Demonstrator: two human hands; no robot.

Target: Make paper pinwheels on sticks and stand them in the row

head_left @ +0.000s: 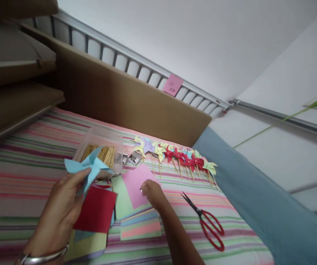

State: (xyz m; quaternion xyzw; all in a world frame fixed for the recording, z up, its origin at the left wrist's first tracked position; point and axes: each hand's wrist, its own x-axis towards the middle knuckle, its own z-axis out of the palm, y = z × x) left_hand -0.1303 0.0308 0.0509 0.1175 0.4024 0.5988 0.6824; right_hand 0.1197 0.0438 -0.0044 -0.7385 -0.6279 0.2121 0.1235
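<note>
My left hand (69, 197) pinches a light-blue paper pinwheel (88, 166), its blades folded in to the centre. Over the pink paper (138, 184), the fingers of my right hand (150, 192) are closed on a tiny silvery thing that looks like a pin (141, 190). Below the left hand's pinwheel lies a stack of red paper squares (97, 209) with yellow and blue ones under it. Green paper (122, 198) and a fan of coloured sheets (141, 225) surround the pink one. Behind the pinwheel, a clear plastic box (118, 143) holds thin wooden sticks (108, 156).
Red-handled scissors (204, 221) lie at the right. Finished pinwheels on sticks (179, 156) line the back beside small metallic boxes (134, 157). A brown board (130, 94) stands behind the striped cloth (23, 184); cardboard boxes (17, 88) are stacked at left.
</note>
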